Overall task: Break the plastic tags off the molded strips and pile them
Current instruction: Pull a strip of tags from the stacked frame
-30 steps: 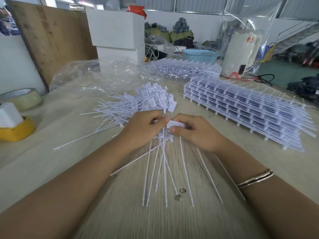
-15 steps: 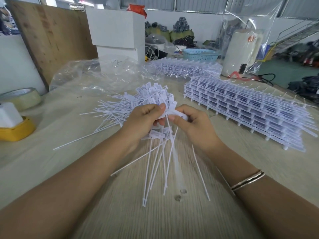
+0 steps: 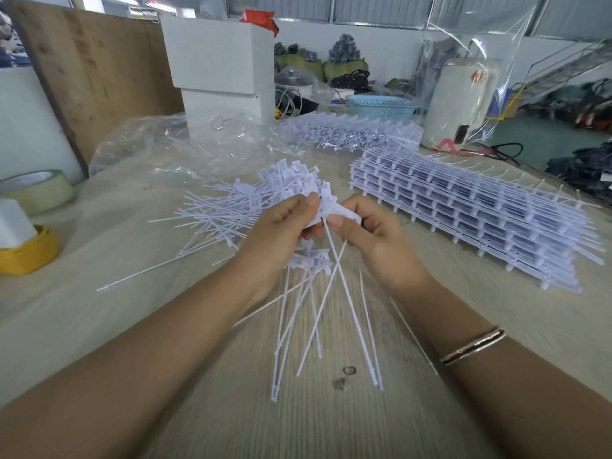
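Note:
My left hand [image 3: 281, 233] and my right hand [image 3: 371, 233] meet above the table's middle and together pinch a white molded strip of tags [image 3: 331, 215]. Long thin tails [image 3: 318, 313] hang down from the strip toward me, and several of its tag heads [image 3: 311, 261] sit below my left palm. Just behind my hands lies the pile of loose white tags [image 3: 251, 203], heads to the right and tails fanned out to the left. A thick stack of molded strips [image 3: 470, 210] lies on the right of the table.
Crumpled clear plastic bag [image 3: 185, 144] lies behind the pile. A second heap of strips [image 3: 351, 130] sits farther back, with a blue basket [image 3: 381, 106] behind it. Tape rolls [image 3: 33, 190] and a yellow roll [image 3: 29, 256] stand at the left edge. White boxes [image 3: 218, 51] stand at the back.
Both hands have lifted the strip up and away from me, toward the pile. The hanging tails have swung and now splay out more widely.

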